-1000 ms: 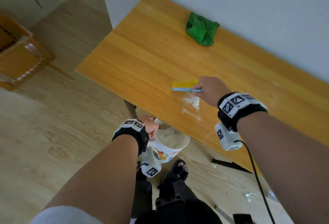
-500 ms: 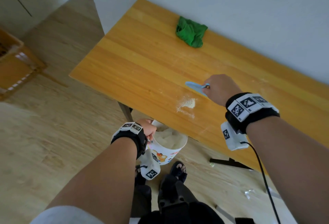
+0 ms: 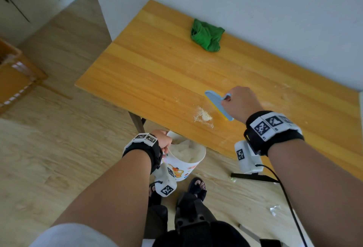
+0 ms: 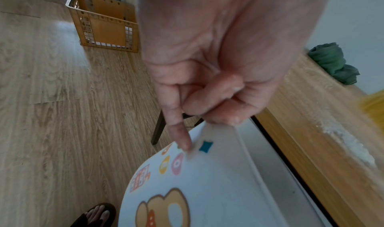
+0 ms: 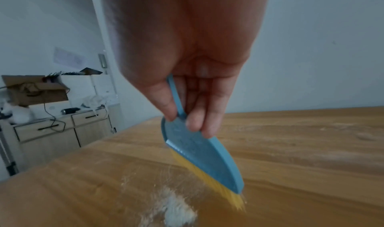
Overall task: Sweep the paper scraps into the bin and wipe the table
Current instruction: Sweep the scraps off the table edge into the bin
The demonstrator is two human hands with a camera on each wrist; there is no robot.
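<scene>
Right grip point(image 3: 240, 102) holds brush point(image 3: 218, 104), now nearer table edge; left point(image 3: 164, 140) pinches bin point(image 3: 188, 165).

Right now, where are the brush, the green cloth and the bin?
brush point(image 3: 218, 104), head view, blue back.
green cloth point(image 3: 207, 35), head view, middle of the crumpled heap.
bin point(image 3: 183, 170), head view, printed outer wall.

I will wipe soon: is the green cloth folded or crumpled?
Crumpled. The green cloth lies bunched in an uneven heap with loose wrinkles on the table near the wall, untouched by both hands.
</scene>
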